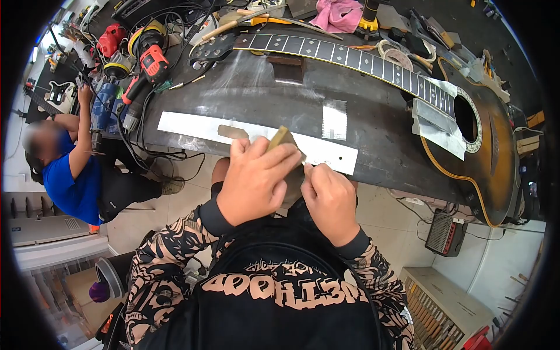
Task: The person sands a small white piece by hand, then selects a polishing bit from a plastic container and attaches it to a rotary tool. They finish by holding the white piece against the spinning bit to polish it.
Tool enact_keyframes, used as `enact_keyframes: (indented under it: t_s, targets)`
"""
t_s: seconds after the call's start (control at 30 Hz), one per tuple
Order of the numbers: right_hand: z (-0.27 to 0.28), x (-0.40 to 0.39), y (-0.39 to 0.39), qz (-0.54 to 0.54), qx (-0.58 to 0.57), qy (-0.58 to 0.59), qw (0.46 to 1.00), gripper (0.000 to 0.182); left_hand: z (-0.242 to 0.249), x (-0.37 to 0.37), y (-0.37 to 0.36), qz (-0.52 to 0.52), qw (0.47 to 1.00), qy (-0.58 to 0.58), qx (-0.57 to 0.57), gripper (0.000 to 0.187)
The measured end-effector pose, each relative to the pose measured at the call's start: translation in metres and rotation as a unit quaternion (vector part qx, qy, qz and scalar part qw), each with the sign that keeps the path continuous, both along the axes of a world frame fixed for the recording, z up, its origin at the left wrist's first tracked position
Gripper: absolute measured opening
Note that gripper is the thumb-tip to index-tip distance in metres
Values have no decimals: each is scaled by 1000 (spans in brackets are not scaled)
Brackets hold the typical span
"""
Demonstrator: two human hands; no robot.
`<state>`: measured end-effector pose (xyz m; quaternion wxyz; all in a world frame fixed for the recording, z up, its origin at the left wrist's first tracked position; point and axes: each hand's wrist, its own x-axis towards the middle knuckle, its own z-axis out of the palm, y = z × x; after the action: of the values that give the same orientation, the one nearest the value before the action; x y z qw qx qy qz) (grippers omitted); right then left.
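My left hand (256, 181) is closed around a small yellowish-brown block (282, 136), which it holds above a long white strip (198, 128) on the dark workbench. Close beside it, my right hand (329, 198) is pinched shut at the near edge of the strip. A tiny pale tip shows at its fingertips, too small to name. On the strip, left of my left fingers, lies a flat brownish-grey piece (232, 132). Beyond my right hand is a small white ruled plate (334, 119).
An acoustic guitar (496, 140) lies across the bench, masking tape (434, 119) near its soundhole. Power tools (153, 64) and cables crowd the left. A pink cloth (337, 14) sits at the back. Another person in a blue shirt (73, 181) works at left.
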<state>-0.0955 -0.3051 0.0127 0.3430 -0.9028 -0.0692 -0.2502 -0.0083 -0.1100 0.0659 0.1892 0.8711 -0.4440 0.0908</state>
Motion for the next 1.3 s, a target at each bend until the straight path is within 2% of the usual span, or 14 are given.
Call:
enact_keyframes:
  t_s: [0.2, 0.23, 0.33, 0.47, 0.53, 0.63, 0.67, 0.73, 0.87, 0.93, 1.0, 1.17, 1.2, 1.3]
  targets:
    - [-2, 0, 0, -3, 3, 0, 1000, 15, -2, 11, 5, -6, 1000, -21, 21, 57]
    - [-2, 1, -1, -1, 8, -3, 1000, 15, -3, 4, 3, -41, 998, -26, 27, 58]
    - [-1, -2, -1, -9, 5, 4, 1000, 15, -3, 19, 10, -49, 998, -27, 27, 59]
    - [-1, 0, 0, -13, 34, 13, 999, 16, -3, 5, 4, -60, 998, -16, 33, 62]
    - [-3, -5, 2, -31, 81, 16, 996, 18, -6, 8, 7, -74, 997, -30, 22, 63]
    - [4, -8, 4, -53, 150, 74, 985, 20, -5, 34, 12, -15, 997, -72, 25, 65]
    - [5, -8, 4, -55, 149, 73, 985, 20, -5, 35, 11, -17, 997, -73, 23, 65]
    - [5, -11, 7, -66, 226, 91, 968, 19, -6, 32, 10, -9, 998, -67, 4, 66]
    - [5, -13, 6, -77, 239, 102, 963, 17, -7, 13, 0, -24, 999, -30, 4, 66]
    - [2, -13, 6, -78, 232, 98, 965, 16, -9, 7, -1, -68, 996, -49, 24, 66]
    - [2, -13, 8, -78, 243, 100, 962, 15, -11, 27, 3, -19, 998, -52, 35, 66]
    - [2, -13, 8, -85, 230, 98, 964, 14, -7, 17, 0, -76, 996, -46, 31, 63]
    - [3, -12, 9, -82, 239, 99, 962, 14, -7, 24, 2, -41, 997, -44, 39, 64]
    - [3, -13, 6, -83, 233, 91, 965, 14, -3, 22, -3, -54, 997, -30, 47, 64]
